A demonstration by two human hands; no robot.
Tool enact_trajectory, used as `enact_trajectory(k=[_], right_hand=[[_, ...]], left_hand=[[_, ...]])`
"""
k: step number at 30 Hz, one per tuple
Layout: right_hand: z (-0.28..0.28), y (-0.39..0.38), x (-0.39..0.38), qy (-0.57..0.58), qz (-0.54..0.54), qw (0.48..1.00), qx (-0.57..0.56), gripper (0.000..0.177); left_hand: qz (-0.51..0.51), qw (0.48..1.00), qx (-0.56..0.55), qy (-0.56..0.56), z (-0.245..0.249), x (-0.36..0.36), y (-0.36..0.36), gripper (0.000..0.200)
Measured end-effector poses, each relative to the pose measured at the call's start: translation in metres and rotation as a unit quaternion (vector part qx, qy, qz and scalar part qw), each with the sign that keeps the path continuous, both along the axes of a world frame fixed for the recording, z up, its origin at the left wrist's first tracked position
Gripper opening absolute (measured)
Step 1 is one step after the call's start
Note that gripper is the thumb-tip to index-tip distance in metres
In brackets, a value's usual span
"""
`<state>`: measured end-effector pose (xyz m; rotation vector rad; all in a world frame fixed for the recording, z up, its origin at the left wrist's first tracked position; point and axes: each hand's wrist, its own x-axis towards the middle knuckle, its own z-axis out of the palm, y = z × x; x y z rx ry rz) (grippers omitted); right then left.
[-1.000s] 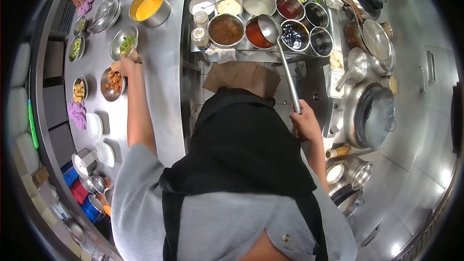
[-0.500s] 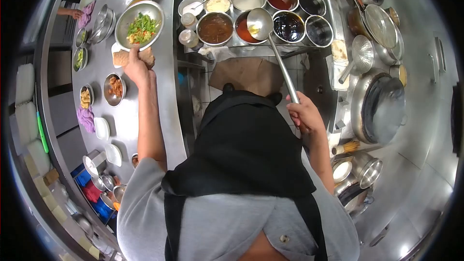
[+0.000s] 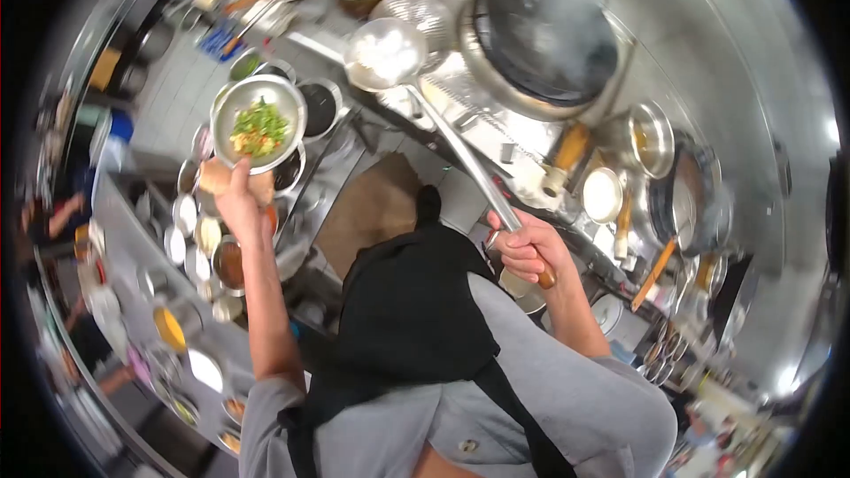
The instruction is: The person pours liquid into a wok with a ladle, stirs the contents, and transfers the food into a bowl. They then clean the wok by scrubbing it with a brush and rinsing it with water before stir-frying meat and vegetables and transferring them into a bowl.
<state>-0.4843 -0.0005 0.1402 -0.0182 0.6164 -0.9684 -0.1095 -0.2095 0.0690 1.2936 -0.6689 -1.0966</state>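
Note:
My left hand [image 3: 241,204] grips the near rim of a metal bowl [image 3: 290,115], with a brownish cloth [image 3: 212,177] beside its fingers. Chopped green and orange-yellow food [image 3: 259,128] lies in the bowl. My right hand [image 3: 534,252] is wrapped round the handle of a long metal ladle [image 3: 465,155], whose wooden end shows below the fist. The ladle's round head [image 3: 384,54] is up near the perforated strainer, left of the stove. A dark wok [image 3: 544,35] gives off steam or smoke on the burner, beyond both hands.
Sauce and seasoning containers [image 3: 228,265] stand left, partly behind my left arm. A brush [image 3: 567,159], a metal pot [image 3: 649,140] and a second wok [image 3: 695,199] line the right side. Brown cardboard [image 3: 367,212] lies on the floor. People are at the far left.
The view has turned right, toward the stove. The bowl is still in my left hand. The ladle head has left the sauce containers and is now by the strainer.

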Motion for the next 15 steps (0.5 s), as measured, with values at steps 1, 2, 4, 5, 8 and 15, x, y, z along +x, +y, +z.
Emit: enact_trajectory(k=[1, 2, 4, 5, 8, 15], right_hand=[[0.006, 0.005, -0.013, 0.068, -0.041, 0.997, 0.000, 0.022], [0.006, 0.005, -0.026, 0.066, -0.060, 0.996, -0.003, 0.022], [0.003, 0.001, -0.052, 0.209, -0.145, 0.967, 0.003, 0.020], [-0.010, -0.004, -0.067, 0.254, -0.166, 0.953, 0.008, 0.022], [-0.046, -0.027, -0.102, 0.462, -0.200, 0.864, 0.032, 0.024], [-0.111, -0.026, -0.139, 0.507, -0.255, 0.819, 0.086, 0.022]], left_hand=[[-0.052, 0.998, 0.006, -0.028, -0.004, -0.031, -0.023, 0.046], [-0.101, 0.993, 0.011, -0.058, -0.003, -0.071, -0.045, 0.048], [-0.148, 0.984, -0.034, -0.092, -0.002, -0.160, -0.085, 0.051], [-0.184, 0.975, -0.059, -0.107, -0.004, -0.203, -0.102, 0.051], [-0.286, 0.908, -0.220, -0.215, -0.016, -0.326, -0.149, 0.051], [-0.334, 0.610, -0.465, -0.548, -0.058, -0.516, -0.182, 0.033]])
